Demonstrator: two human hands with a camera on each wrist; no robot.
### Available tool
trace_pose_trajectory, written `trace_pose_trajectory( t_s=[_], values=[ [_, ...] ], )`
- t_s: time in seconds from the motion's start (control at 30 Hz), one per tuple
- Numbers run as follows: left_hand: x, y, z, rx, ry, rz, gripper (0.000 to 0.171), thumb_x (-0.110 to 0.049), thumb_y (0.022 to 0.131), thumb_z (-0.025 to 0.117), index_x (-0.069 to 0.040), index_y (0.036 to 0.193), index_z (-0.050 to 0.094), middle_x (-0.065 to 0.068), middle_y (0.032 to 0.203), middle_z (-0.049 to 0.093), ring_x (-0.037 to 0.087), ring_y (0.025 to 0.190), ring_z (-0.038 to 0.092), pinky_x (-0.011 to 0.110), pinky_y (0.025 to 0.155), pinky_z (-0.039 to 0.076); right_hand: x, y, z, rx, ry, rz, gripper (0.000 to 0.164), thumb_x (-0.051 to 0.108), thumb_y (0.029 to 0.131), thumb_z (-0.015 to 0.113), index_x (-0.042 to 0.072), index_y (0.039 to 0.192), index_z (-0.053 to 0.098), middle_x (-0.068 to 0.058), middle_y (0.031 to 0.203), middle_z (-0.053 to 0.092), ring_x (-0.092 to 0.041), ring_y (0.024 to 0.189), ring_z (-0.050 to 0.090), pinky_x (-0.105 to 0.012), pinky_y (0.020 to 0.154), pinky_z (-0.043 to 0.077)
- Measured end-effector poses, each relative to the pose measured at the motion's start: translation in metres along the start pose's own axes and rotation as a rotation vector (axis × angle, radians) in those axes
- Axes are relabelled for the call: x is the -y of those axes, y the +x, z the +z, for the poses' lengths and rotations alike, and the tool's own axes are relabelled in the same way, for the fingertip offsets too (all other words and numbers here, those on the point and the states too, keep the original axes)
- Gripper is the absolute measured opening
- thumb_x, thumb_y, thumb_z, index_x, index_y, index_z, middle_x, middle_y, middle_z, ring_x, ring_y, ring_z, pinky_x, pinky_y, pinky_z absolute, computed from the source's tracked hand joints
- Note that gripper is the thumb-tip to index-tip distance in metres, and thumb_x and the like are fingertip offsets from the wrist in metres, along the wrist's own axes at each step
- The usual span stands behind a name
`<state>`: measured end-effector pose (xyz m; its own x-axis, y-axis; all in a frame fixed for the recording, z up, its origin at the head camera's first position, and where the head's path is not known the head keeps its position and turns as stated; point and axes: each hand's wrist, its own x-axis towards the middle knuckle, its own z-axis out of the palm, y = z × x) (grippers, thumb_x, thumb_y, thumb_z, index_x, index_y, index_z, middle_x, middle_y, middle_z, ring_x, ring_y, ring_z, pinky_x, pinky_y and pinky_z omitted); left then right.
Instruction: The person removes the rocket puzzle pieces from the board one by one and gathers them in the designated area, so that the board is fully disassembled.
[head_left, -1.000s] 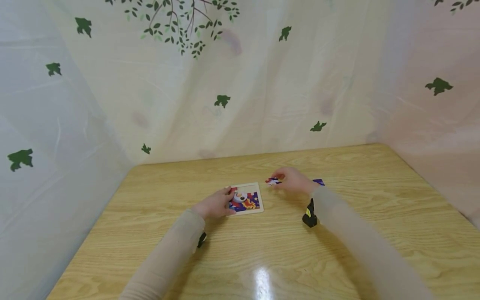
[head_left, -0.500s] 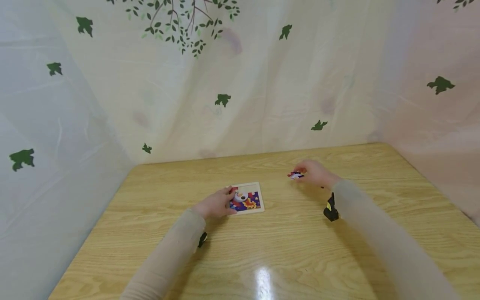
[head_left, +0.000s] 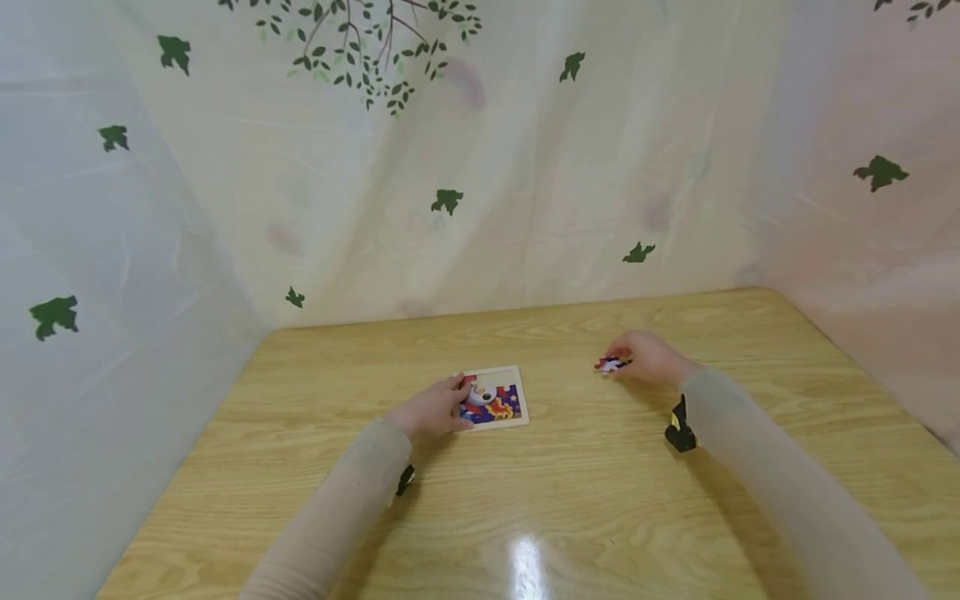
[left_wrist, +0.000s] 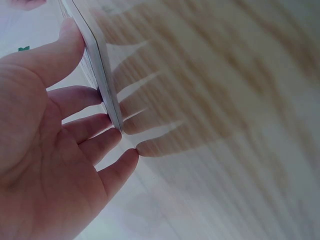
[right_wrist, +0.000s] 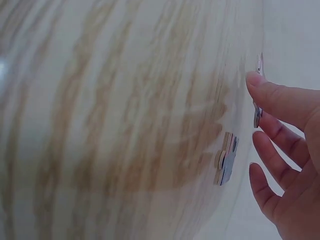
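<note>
A small jigsaw puzzle tray (head_left: pixel 493 373) with a pale rim lies on the table, partly filled with colourful pieces that show a white round figure, flames and purple sky. My left hand (head_left: pixel 429 407) rests at its left side, the loosely spread fingers and thumb touching the tray's edge (left_wrist: pixel 107 85) in the left wrist view. Farther right, my right hand (head_left: pixel 649 358) pinches a red, white and purple puzzle piece (head_left: pixel 611 366) between thumb and index finger. Under the other fingers, in the right wrist view, more puzzle pieces (right_wrist: pixel 227 160) lie on the table, hidden in the head view.
The wood-grain table (head_left: pixel 480 517) runs back to a pale curtain (head_left: pixel 360 208) printed with leaves and green birds, which hangs on the left, back and right. A black wrist device (head_left: pixel 681 427) sits under the right sleeve (head_left: pixel 780 483).
My right hand has moved to the right, away from the tray, with the puzzle piece pinched in it. It now covers the purple piece seen earlier. The left hand has stayed put.
</note>
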<state>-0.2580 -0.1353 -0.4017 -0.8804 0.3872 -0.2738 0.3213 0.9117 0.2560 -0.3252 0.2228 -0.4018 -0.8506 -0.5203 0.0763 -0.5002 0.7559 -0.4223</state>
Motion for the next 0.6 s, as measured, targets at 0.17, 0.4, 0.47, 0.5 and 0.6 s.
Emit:
trace_pose_trajectory(
  t_s=[0.17, 0.4, 0.47, 0.5, 0.6],
  values=[
    [0.000, -0.002, 0.000, 0.006, -0.007, -0.008, 0.069, -0.034, 0.091, 0.060, -0.005, 0.147, 0.031, 0.016, 0.157, 0.017, 0.033, 0.144, 0.020, 0.042, 0.116, 0.022, 0.001, -0.004, -0.001, -0.003, 0.005, -0.016, 0.026, 0.009, 0.081, 0.073, -0.006, 0.101, 0.067, -0.016, 0.097, 0.066, -0.030, 0.091, 0.059, -0.049, 0.084, 0.047],
    [0.000, -0.005, 0.000, 0.007, -0.005, -0.013, 0.069, -0.035, 0.091, 0.060, -0.006, 0.147, 0.031, 0.014, 0.158, 0.017, 0.032, 0.144, 0.020, 0.042, 0.116, 0.023, 0.003, -0.010, 0.003, 0.002, 0.007, 0.023, 0.027, 0.012, 0.083, 0.072, -0.005, 0.103, 0.067, -0.016, 0.098, 0.067, -0.027, 0.090, 0.060, -0.047, 0.083, 0.048],
    [0.000, -0.006, 0.000, 0.008, 0.000, -0.015, 0.070, -0.036, 0.091, 0.060, -0.007, 0.147, 0.031, 0.013, 0.158, 0.017, 0.031, 0.144, 0.019, 0.041, 0.116, 0.022, 0.003, -0.011, 0.004, 0.003, 0.013, 0.035, 0.028, 0.012, 0.083, 0.071, -0.006, 0.104, 0.066, -0.017, 0.099, 0.066, -0.028, 0.091, 0.060, -0.047, 0.083, 0.048],
    [0.000, -0.006, 0.000, 0.007, 0.000, -0.016, 0.070, -0.036, 0.091, 0.061, -0.007, 0.147, 0.031, 0.013, 0.158, 0.017, 0.032, 0.144, 0.020, 0.042, 0.116, 0.023, 0.003, -0.011, 0.004, 0.003, 0.013, 0.034, 0.028, 0.012, 0.084, 0.071, -0.006, 0.104, 0.066, -0.017, 0.100, 0.066, -0.028, 0.091, 0.060, -0.047, 0.083, 0.048],
    [0.000, -0.007, 0.000, 0.005, 0.009, -0.016, 0.070, -0.036, 0.091, 0.061, -0.008, 0.147, 0.032, 0.013, 0.158, 0.018, 0.032, 0.144, 0.021, 0.042, 0.116, 0.023, 0.003, -0.012, 0.006, 0.004, -0.002, 0.031, 0.027, 0.012, 0.084, 0.071, -0.006, 0.103, 0.067, -0.017, 0.099, 0.066, -0.028, 0.090, 0.060, -0.047, 0.083, 0.048]
  ],
)
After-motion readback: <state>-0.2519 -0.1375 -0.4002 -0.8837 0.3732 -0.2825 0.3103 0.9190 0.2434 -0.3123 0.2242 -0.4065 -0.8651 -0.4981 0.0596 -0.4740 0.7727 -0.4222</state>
